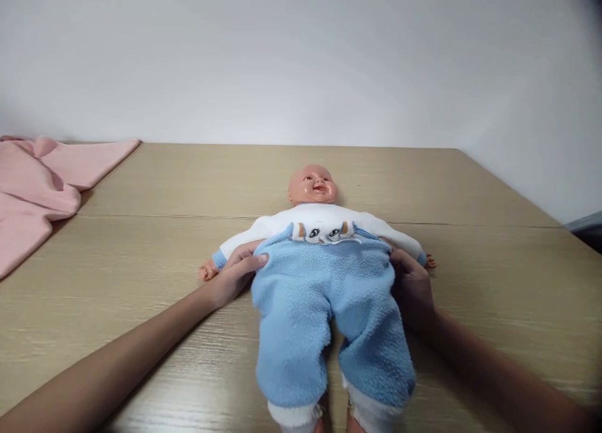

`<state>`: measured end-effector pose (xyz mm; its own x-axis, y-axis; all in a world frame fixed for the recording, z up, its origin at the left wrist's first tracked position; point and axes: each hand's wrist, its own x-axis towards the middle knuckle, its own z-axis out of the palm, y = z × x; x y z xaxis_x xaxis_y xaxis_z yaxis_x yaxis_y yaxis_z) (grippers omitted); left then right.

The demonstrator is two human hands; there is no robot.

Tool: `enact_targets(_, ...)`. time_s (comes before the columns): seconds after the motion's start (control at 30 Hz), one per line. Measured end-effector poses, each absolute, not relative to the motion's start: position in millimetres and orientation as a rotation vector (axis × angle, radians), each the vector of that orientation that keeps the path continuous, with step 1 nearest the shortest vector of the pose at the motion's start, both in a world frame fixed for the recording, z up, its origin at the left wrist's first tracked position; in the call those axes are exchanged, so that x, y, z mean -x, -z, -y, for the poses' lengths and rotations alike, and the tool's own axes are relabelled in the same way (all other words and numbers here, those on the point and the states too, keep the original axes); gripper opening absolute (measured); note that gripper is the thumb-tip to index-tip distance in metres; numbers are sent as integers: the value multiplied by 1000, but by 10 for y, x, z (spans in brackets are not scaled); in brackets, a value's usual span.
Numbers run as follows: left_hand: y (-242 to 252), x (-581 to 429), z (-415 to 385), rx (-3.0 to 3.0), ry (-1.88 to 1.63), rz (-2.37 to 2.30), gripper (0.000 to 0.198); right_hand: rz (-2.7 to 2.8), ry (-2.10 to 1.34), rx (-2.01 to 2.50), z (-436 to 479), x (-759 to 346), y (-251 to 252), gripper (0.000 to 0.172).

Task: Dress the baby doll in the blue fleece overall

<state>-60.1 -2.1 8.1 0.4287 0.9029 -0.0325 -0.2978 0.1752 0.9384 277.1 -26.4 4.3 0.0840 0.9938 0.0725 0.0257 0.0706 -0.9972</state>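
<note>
A baby doll (313, 185) lies on its back on the wooden table, head toward the wall and arms spread out. It wears a white top (282, 223) with blue cuffs and fuzzy light-blue pants (301, 301) with white ankle cuffs. An animal face with eyes is on the front, at the top of the pants. My left hand (239, 267) grips the left side of the waistband, thumb on top. On the opposite side, my right hand (411, 289) is closed on the waistband, its fingertips partly hidden behind the cloth.
The wooden table (164, 182) reaches back to a white wall (301, 63). A crumpled pink cloth (35, 195) lies at the far left. Something dark (586, 229) shows beyond the table's right edge.
</note>
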Motion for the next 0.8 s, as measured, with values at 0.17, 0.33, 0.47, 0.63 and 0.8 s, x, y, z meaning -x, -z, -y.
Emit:
enact_targets(0.17,-73,673,-18,-1241,-1103,-788,47,1160,-1209,1135,206,-2730,-129,15)
enact_targets(0.33,-99,566,-16,-1323,-1279,-1008,49,1119,-1047,1242,121,-2701,-51,26)
enact_targets(0.47,-108,508,-2,-1345,-1345,-1040,47,1211,-805,1307,153,-2700,39,30)
enact_targets(0.63,-128,472,48,-1390,-1428,-1123,40,1260,-507,1230,226,-2679,-48,25)
enact_targets(0.8,-80,478,91,-1465,-1531,-1151,31,1678,-332,1078,35,-2407,-649,8)
